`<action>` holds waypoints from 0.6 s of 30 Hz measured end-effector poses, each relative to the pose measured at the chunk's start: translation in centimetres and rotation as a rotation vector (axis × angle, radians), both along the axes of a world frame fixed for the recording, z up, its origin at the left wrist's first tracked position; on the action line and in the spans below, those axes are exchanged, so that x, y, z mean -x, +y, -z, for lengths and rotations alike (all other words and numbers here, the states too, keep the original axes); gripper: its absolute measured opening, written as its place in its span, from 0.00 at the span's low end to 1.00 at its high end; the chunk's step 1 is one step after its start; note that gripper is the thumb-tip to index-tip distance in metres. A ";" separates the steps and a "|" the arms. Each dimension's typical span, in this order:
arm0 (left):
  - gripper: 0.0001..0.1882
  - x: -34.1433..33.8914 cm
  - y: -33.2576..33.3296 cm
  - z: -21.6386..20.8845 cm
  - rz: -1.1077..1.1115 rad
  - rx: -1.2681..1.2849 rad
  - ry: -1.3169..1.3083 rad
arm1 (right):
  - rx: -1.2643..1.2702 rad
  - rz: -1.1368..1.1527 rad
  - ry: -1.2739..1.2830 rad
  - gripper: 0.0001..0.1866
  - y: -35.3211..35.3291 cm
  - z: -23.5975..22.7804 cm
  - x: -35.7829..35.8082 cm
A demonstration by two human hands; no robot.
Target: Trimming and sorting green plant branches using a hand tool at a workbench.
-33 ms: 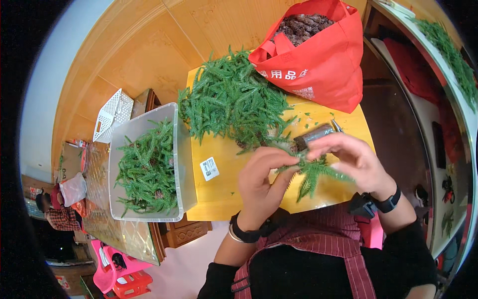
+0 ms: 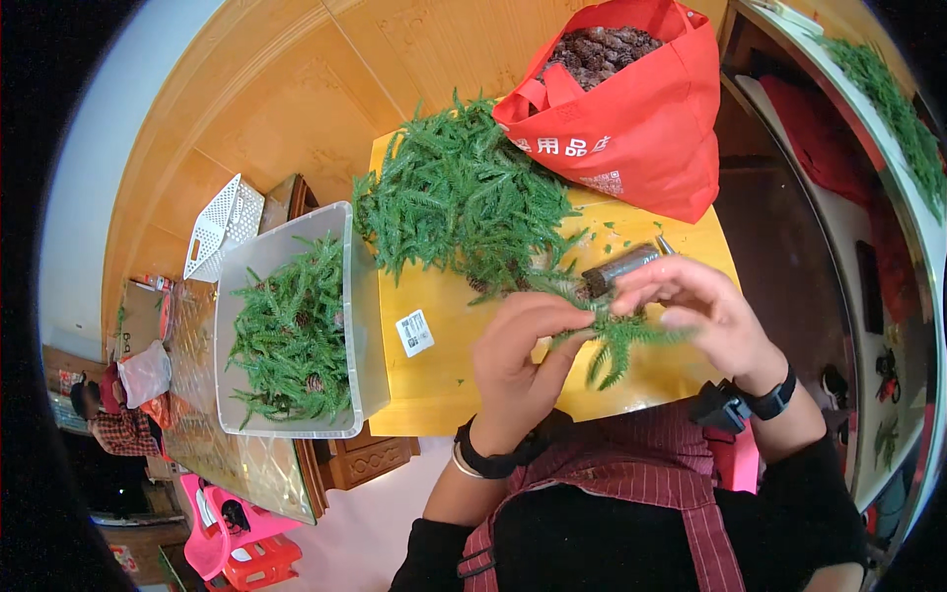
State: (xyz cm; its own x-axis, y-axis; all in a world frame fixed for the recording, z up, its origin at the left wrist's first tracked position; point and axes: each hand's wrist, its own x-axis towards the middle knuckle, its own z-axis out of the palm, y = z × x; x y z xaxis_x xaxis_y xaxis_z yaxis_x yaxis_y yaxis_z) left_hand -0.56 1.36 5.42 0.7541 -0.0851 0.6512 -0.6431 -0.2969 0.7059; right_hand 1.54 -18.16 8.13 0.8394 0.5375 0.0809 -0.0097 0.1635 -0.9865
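Observation:
My left hand (image 2: pixel 521 350) pinches an artificial pine sprig (image 2: pixel 614 357) between thumb and fingertips, above the front of the yellow table. The green needles spread toward the table's near edge. Close on the sprig's other side is my right hand (image 2: pixel 728 318), its fingers curved and its thumb apart from them. The fingertips are at the sprig's upper part; whether they touch it is unclear, and the thumb is slightly blurred. Just beyond both hands lies a dark, shiny rectangular object (image 2: pixel 621 268). A heap of green sprigs (image 2: pixel 459 187) covers the table's far left part.
At left, a clear plastic bin (image 2: pixel 370 345) holds sprigs with pinecones. A red bag (image 2: pixel 631 138) full of pinecones (image 2: pixel 597 54) stands at the back right. A white label (image 2: pixel 414 333) lies on the yellow tabletop (image 2: pixel 444 390). Farther left, a person (image 2: pixel 123 424) is near another table.
My right hand has shifted slightly, and its thumb has come nearer the sprig. The sprig has tilted a little; my left hand keeps its pinch.

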 end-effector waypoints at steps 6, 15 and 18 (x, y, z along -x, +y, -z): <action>0.10 0.1 -0.4 0.5 -0.034 -0.069 -0.093 | 0.096 -0.113 -0.307 0.19 0.0 0.2 -0.7; 0.11 0.0 -0.5 0.9 -0.029 -0.113 -0.185 | 0.335 -0.202 -0.128 0.10 -0.1 -0.7 -1.2; 0.11 0.1 -0.5 0.8 -0.021 -0.116 -0.169 | 0.293 -0.268 -0.012 0.10 -0.2 -1.1 -1.4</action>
State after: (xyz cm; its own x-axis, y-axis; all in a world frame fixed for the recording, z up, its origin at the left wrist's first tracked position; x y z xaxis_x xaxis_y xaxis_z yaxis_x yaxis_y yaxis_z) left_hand -0.71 0.84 4.65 0.6376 -0.1523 0.7551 -0.7421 -0.3843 0.5491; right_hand 2.98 -18.38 9.24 0.6663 0.7390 -0.0997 -0.0020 -0.1320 -0.9912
